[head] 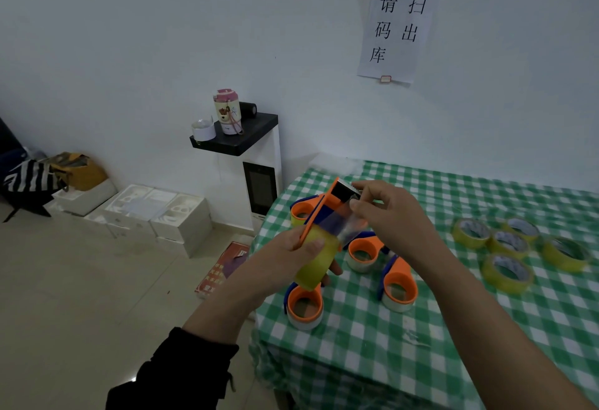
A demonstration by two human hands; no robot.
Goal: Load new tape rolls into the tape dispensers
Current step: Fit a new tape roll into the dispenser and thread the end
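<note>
Orange-and-blue plastic dispenser (pixel 319 212) is held up off the table (pixel 356 361), over the left edge towards the far-left corner. It's tilted, black cutter head (pixel 343 192) uppermost

Left hand (pixel 285 254) grips it from below: thumb curled across the glossy yellow roll (pixel 316 267) seated in it, fingertips showing under the roll

Right hand (pixel 395 218) is at the head end. Thumb and forefinger pinch a clear, shiny strip (pixel 343 226) that runs from the roll up towards the cutter. Its other fingers are loosely curled

Table has a green/white check cloth, a bit wrinkled at the near edge

Four other dispensers (pixel 400 286) lie flat on the cloth near the left edge, under and around the hands. Same build: round orange hubs, blue side plates, pale rings round the hubs. Can't tell how much tape those rings carry

Five new rolls (pixel 509 244) lie flat in a cluster towards the right edge, well apart from the hands. They're translucent yellow rings with printed card cores, and several are touching

Off the table:
- white cabinet (pixel 259 156) with a matte black top, just beyond the far-left corner
- cylindrical bottle (pixel 228 111) with a pink lid standing on the cabinet
- white moulded foam trays (pixel 155 212) on the tiled floor by the wall
- paper sign (pixel 398 20) with black characters taped to the wall
</note>
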